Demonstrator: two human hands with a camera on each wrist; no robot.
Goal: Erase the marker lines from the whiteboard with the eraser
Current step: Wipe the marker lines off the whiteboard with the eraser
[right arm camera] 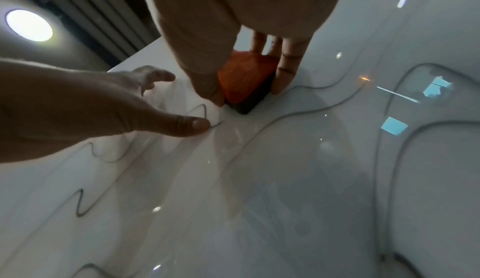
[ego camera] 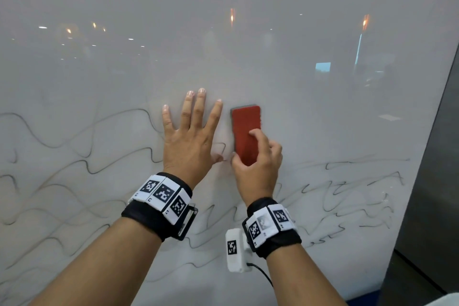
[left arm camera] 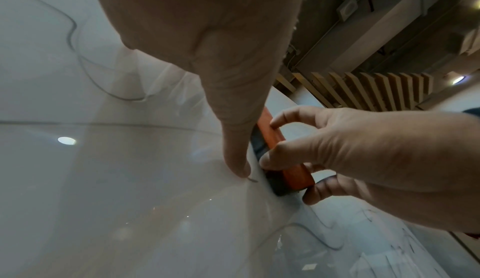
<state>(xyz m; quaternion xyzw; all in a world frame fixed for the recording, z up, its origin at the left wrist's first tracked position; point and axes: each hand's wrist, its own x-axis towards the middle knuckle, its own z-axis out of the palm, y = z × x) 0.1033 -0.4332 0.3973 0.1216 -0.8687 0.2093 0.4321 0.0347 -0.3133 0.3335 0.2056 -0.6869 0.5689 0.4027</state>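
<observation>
A large whiteboard [ego camera: 298,69] fills the head view. Wavy dark marker lines [ego camera: 62,151] cover its lower half, left and right; the upper half is wiped. My right hand [ego camera: 258,164] grips a red eraser [ego camera: 246,129] with a dark felt base, pressed flat against the board at the centre. Thumb and fingers pinch its long sides, as seen on the eraser [right arm camera: 246,77] in the right wrist view and the eraser [left arm camera: 275,136] in the left wrist view. My left hand [ego camera: 191,131] lies flat on the board just left of the eraser, fingers spread and straight.
The board's rounded right edge [ego camera: 432,131] meets a dark wall panel [ego camera: 442,206]. More scribbled lines [ego camera: 347,191] run along the lower right. Ceiling slats and ducts [left arm camera: 363,89] show beyond the board's top edge in the left wrist view.
</observation>
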